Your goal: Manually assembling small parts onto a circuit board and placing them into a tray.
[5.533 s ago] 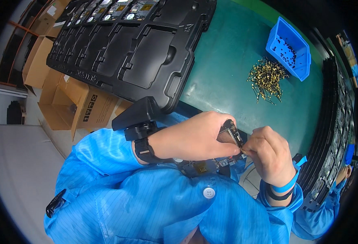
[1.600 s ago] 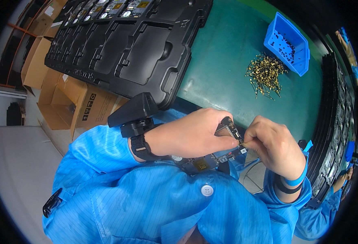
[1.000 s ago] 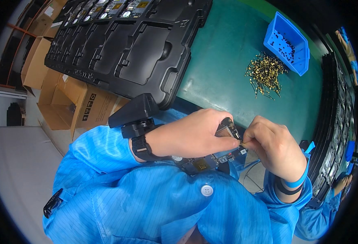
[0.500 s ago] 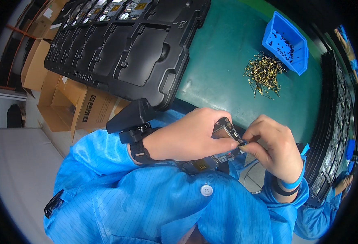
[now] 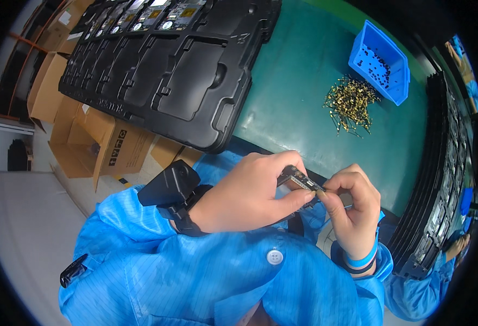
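My left hand (image 5: 250, 193) is closed on a dark circuit board (image 5: 301, 180), thumb along the near edge and fingers over the far side. The board is tilted, so mostly its narrow edge with small metal parts shows. At the board's right end my right hand (image 5: 353, 204) pinches with thumb and forefinger, both tips touching that corner. Whatever lies between those fingertips is too small or hidden to make out. Beyond the hands, a pile of thin gold-and-black pieces, like small cables with connectors (image 5: 350, 103), lies on the green table mat (image 5: 299, 81).
A blue plastic bin (image 5: 400, 81) with small black bits stands behind the pile. At the left, a black moulded tray (image 5: 190, 81) holds several boards (image 5: 183, 15) in its far row. Stacked black trays (image 5: 434, 179) line the right side. Open cardboard boxes (image 5: 125, 152) sit at the left.
The board has tipped up, so its face shows less and its edge more. My right hand has shifted slightly left and down, still pinching at the corner. My left hand keeps its hold.
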